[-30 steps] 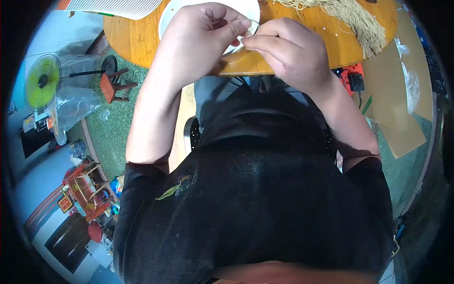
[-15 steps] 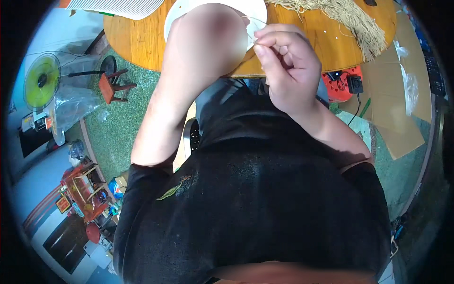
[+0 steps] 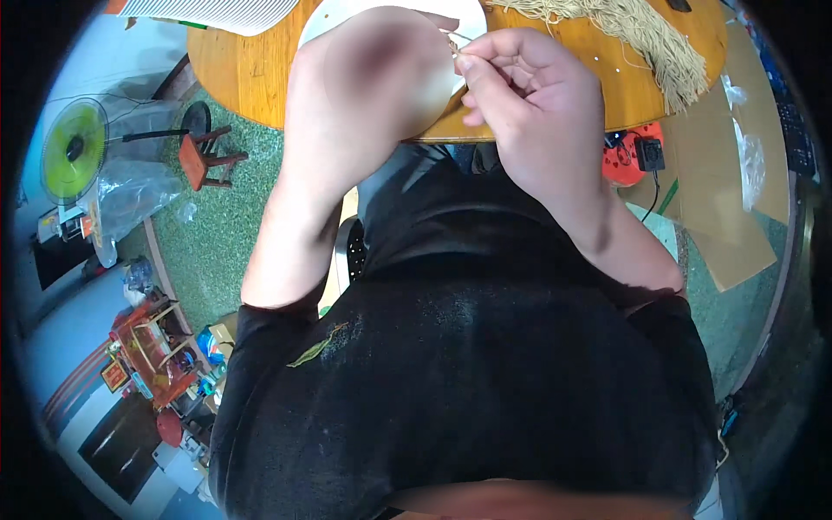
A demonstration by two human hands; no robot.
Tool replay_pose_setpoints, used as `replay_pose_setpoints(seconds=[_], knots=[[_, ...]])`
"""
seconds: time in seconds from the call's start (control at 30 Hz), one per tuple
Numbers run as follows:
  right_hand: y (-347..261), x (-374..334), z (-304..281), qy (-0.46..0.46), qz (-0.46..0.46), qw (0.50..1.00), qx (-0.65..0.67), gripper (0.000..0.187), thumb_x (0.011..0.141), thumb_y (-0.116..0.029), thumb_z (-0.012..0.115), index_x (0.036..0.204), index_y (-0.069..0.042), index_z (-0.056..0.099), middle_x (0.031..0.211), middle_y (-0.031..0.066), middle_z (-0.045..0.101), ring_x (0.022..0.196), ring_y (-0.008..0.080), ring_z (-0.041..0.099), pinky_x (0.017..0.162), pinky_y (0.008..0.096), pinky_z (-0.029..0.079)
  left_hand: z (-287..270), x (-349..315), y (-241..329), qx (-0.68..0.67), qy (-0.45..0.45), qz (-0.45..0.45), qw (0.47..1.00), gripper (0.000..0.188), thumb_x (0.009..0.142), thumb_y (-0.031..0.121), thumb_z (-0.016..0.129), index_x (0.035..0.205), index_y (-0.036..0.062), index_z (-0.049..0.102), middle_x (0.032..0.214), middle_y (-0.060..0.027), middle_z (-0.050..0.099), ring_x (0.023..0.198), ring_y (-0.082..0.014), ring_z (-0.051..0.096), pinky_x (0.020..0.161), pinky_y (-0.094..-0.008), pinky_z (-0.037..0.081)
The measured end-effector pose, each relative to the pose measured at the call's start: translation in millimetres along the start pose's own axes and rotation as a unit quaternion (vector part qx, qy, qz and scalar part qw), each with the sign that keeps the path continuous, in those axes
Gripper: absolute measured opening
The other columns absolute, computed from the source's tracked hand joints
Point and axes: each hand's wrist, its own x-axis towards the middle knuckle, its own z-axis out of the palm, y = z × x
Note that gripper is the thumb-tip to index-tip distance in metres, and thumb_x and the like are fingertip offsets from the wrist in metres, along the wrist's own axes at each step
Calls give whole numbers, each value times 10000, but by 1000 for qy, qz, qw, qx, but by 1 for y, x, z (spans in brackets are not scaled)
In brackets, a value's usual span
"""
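Note:
My left hand (image 3: 334,108) is raised over a white plate (image 3: 317,23) at the table's near edge. A blurred patch covers most of it, so its fingers and anything in them cannot be made out. Close by on its right, my right hand (image 3: 542,95) pinches thumb against forefinger on a thin beige string (image 3: 458,35). The string runs toward the left hand's fingertips, where its end is lost from sight. On the right part of the table lies a thick bundle of beige strings (image 3: 663,56), its cut ends fanned toward me.
The wooden table (image 3: 234,74) has a rounded edge. A ribbed white sheet (image 3: 217,10) lies at its far left, and tiny white bits sit near the bundle. Flattened cardboard (image 3: 724,191) is at the right, a red stool (image 3: 206,159) and green fan (image 3: 76,149) at the left.
My right hand has shifted slightly left, closer to my left hand, and turned, still pinching the string. My left hand has moved a little to the left.

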Motion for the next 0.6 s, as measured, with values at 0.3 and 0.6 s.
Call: replay_pose_setpoints(seconds=[0.3, 0.6], knots=[[2, 0, 7, 39, -1, 992, 122, 88, 939, -16, 707, 978, 59, 729, 811, 85, 746, 727, 120, 736, 617, 228, 566, -5, 0, -7, -71, -47, 62, 994, 215, 1007, 47, 688, 1207, -12, 738, 1058, -65, 745, 854, -86, 646, 778, -225, 529], [-7, 2, 0, 20, 46, 989, 141, 141, 976, -43, 667, 1024, 73, 732, 866, 108, 755, 725, 151, 751, 643, 237, 582, -1, -3, -5, -144, -57, 20, 988, 219, 998, 27, 692, 1209, -32, 691, 1097, -62, 722, 874, -83, 645, 777, -224, 531]])
